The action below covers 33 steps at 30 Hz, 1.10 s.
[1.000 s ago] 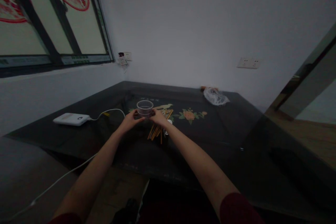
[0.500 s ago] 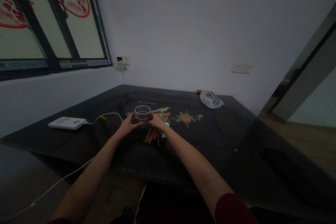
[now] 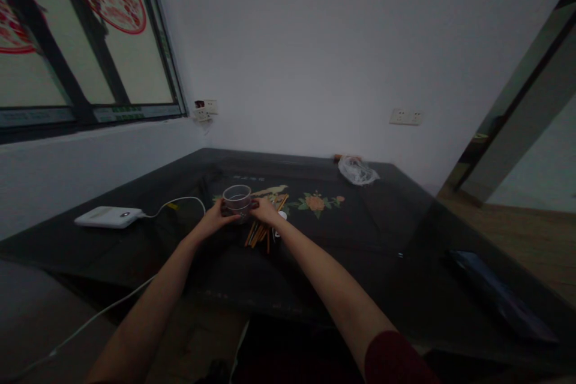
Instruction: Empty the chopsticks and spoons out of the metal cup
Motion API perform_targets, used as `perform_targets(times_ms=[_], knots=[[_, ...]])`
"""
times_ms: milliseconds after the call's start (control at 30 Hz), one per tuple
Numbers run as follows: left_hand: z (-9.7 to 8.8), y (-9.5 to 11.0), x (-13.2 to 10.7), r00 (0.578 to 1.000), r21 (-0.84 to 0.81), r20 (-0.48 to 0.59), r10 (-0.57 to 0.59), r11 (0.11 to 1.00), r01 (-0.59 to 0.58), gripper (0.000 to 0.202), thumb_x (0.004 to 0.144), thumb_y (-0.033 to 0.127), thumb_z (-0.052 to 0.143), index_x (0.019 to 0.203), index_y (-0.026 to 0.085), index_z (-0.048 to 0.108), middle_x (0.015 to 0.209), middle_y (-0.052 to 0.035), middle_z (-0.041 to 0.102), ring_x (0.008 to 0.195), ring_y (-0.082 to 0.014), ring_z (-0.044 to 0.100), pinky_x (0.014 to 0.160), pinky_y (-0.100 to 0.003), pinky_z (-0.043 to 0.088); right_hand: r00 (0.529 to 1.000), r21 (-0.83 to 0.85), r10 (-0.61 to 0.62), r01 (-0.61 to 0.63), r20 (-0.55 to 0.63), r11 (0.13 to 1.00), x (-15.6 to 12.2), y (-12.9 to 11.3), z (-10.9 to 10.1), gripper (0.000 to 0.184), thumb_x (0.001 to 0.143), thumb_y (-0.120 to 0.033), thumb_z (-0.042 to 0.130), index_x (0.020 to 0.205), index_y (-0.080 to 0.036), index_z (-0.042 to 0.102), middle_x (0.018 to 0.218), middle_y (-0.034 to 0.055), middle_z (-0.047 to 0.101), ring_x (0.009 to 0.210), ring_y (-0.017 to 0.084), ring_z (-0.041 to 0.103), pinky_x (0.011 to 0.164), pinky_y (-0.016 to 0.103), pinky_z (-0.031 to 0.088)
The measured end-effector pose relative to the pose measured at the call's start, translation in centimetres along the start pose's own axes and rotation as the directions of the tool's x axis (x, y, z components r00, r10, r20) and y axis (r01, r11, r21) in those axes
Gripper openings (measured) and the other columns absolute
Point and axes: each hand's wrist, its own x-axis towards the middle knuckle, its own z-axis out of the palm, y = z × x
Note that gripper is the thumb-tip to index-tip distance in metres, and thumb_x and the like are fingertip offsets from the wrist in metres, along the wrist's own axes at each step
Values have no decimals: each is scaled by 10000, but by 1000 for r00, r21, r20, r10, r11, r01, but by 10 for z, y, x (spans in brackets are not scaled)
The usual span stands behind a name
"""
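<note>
A clear plastic cup [image 3: 237, 197] stands upright on the dark glass table [image 3: 360, 234]. My left hand [image 3: 216, 218] curls around its left side, and my right hand [image 3: 264, 211] presses against its right side, so both hold it. Several thin orange-brown sticks [image 3: 258, 233] lie in a loose pile on the table just right of the cup, partly under my right wrist. A small white object [image 3: 279, 216] peeks out beside that wrist.
A white power bank [image 3: 107, 216] with a white cable [image 3: 180, 201] lies at the table's left. A crumpled clear plastic bag [image 3: 357, 170] sits at the far edge by the wall. A dark flat device [image 3: 499, 294] lies at the right front.
Both hands stay on the cup. The camera has shifted, so the scene sits slightly further left in view, and the dark device at the right front has become visible.
</note>
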Motion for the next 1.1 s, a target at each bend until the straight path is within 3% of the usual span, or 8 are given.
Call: perform_targets(times_ms=[167, 367, 433, 500, 633, 733, 833, 1100], knots=[[-7, 21, -3, 958, -11, -259, 120, 992, -127, 713, 653, 358, 722, 1266, 195, 396, 1262, -158, 513, 1181, -285, 514, 927, -461, 477, 999, 12, 12, -12, -52, 1000, -9, -2, -14, 392, 694, -66, 618, 1077, -139, 651, 976, 89, 690, 880, 197, 642, 782, 278, 500], [-6, 86, -23, 655, 186, -631, 415, 901, -391, 343, 816, 355, 552, 1112, 187, 508, 1118, -80, 549, 1050, -191, 560, 954, -387, 455, 991, 192, -89, 106, -95, 976, -59, 3, -66, 289, 783, -117, 561, 1059, -142, 641, 946, 64, 680, 783, 143, 636, 716, 266, 514], [14, 117, -31, 687, 143, -588, 427, 891, -431, 249, 851, 352, 499, 1029, 184, 550, 988, -48, 582, 938, -168, 582, 895, -344, 473, 989, 259, -108, 131, -102, 957, -84, 9, -89, 203, 812, -191, 562, 987, -147, 657, 895, 53, 683, 770, 140, 638, 675, 248, 511], [49, 147, -36, 800, 39, -445, 403, 901, -432, 219, 859, 366, 485, 918, 180, 584, 850, -23, 596, 834, -155, 585, 822, -304, 482, 989, 336, -88, 125, -121, 934, -108, 17, -112, 196, 835, -263, 551, 954, -147, 655, 846, 49, 683, 747, 135, 639, 636, 232, 507], [147, 181, -33, 975, -384, 68, 211, 908, -170, 350, 858, 442, 446, 682, 161, 557, 640, -8, 558, 630, -130, 549, 628, -250, 464, 978, 474, 18, 84, -206, 877, -142, 42, -141, 311, 830, -428, 556, 875, -131, 638, 753, 43, 663, 667, 120, 624, 585, 211, 496], [213, 177, -25, 949, -574, 308, 67, 809, 129, 369, 841, 471, 445, 673, 154, 526, 576, 6, 523, 501, -94, 480, 492, -215, 385, 950, 542, 110, 70, -292, 837, -154, 61, -143, 435, 820, -554, 511, 717, -139, 589, 574, -9, 567, 520, 93, 550, 531, 207, 475], [248, 156, -20, 944, -560, 325, 60, 816, 141, 357, 825, 471, 467, 672, 152, 512, 541, 29, 489, 463, -77, 434, 454, -197, 333, 932, 565, 199, 7, -303, 825, -160, 72, -134, 528, 828, -630, 424, 723, -140, 592, 492, -40, 476, 425, 76, 463, 447, 186, 413], [251, 137, -26, 913, -443, 364, 182, 896, -1, 311, 856, 408, 461, 768, 130, 567, 540, 27, 497, 489, -88, 462, 480, -200, 357, 950, 494, 172, -22, -260, 869, -168, 73, -121, 448, 891, -525, 383, 1038, -179, 628, 750, 5, 600, 511, 62, 482, 413, 138, 354]])
